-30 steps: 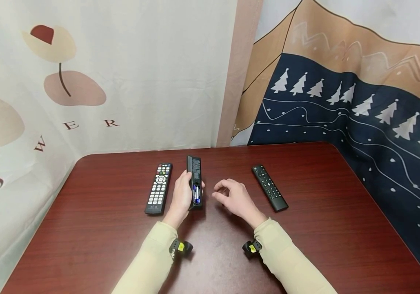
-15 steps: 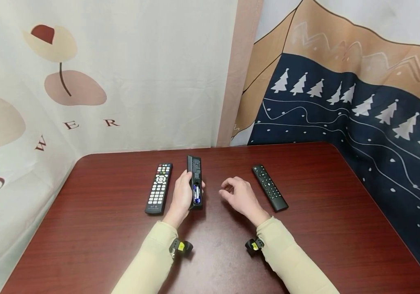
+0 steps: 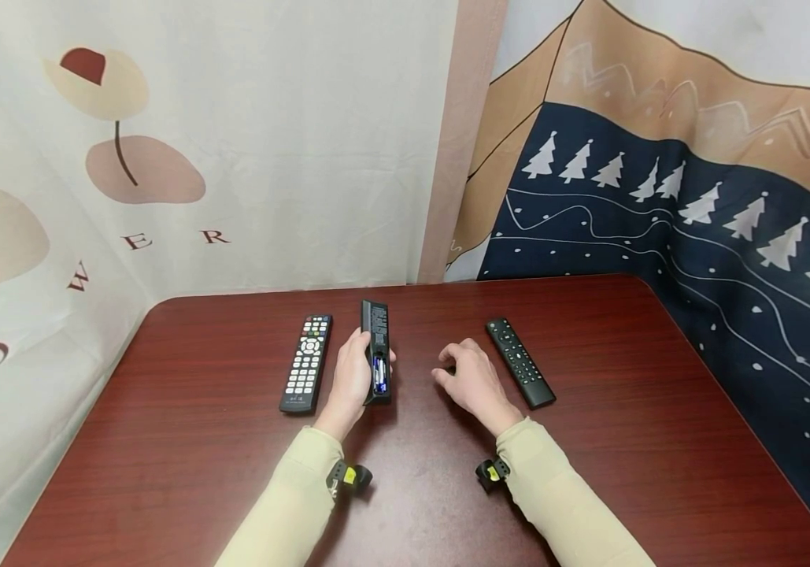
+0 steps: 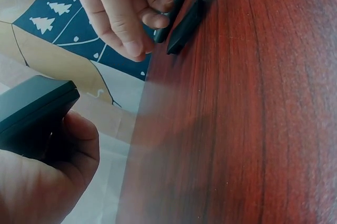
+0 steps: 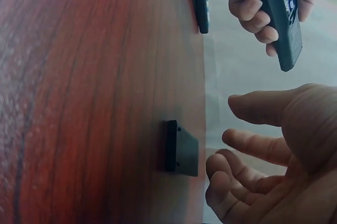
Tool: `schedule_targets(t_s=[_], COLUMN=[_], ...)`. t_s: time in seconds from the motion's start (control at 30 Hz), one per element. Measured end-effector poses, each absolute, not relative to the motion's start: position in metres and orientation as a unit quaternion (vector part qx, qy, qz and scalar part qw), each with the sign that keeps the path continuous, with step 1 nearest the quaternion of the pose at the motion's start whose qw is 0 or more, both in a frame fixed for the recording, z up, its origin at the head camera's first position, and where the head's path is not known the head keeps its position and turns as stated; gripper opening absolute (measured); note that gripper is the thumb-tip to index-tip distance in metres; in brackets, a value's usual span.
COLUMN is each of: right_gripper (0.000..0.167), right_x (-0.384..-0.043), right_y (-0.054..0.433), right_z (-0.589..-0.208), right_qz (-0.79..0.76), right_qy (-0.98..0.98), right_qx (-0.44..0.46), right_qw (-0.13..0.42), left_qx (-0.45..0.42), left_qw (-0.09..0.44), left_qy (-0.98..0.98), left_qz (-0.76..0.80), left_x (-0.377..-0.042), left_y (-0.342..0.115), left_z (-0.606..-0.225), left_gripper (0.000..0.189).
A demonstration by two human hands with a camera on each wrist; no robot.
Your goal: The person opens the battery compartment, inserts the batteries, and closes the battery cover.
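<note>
My left hand (image 3: 352,376) grips a black remote control (image 3: 375,323), back facing up and raised off the table. Its battery compartment is uncovered, and blue-and-silver batteries (image 3: 379,375) show inside. My right hand (image 3: 471,378) hovers over the table to the right, fingers loosely bent with nothing between them. Below those fingers, in the right wrist view, a small black piece like a battery cover (image 5: 185,153) lies on the table; the left wrist view shows this black cover (image 4: 187,28) too. From the head camera my right hand mostly hides it.
A black remote with white buttons (image 3: 307,364) lies left of my left hand. Another slim black remote (image 3: 521,362) lies slanted right of my right hand. The reddish-brown table (image 3: 199,441) ends at printed curtains (image 3: 291,157) behind and at the sides.
My right hand has drifted right, away from the held remote and toward the slim remote, and slowed. My left hand and the remote in it stay put.
</note>
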State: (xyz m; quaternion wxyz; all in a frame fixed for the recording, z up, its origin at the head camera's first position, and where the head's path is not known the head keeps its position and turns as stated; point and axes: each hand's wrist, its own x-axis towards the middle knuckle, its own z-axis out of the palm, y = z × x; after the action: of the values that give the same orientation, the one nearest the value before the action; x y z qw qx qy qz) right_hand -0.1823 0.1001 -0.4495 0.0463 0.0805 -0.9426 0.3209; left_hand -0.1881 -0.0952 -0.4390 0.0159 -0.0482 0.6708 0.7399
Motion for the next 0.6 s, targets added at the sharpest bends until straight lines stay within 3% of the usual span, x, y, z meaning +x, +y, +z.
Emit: schedule_targets(t_s=[0.6], right_gripper=[0.026], right_x=[-0.1847], right_y=[0.1031], right_z=[-0.454], right_qz=[0.278], right_qy=[-0.959], right_qx=[0.058], right_qw=[0.021], left_qx=[-0.055], left_qw=[0.022], left_qy=[0.671], left_qz=[0.739], left_x=[-0.1879], left_y=[-0.0955], left_z=[-0.439], left_gripper=[0.047])
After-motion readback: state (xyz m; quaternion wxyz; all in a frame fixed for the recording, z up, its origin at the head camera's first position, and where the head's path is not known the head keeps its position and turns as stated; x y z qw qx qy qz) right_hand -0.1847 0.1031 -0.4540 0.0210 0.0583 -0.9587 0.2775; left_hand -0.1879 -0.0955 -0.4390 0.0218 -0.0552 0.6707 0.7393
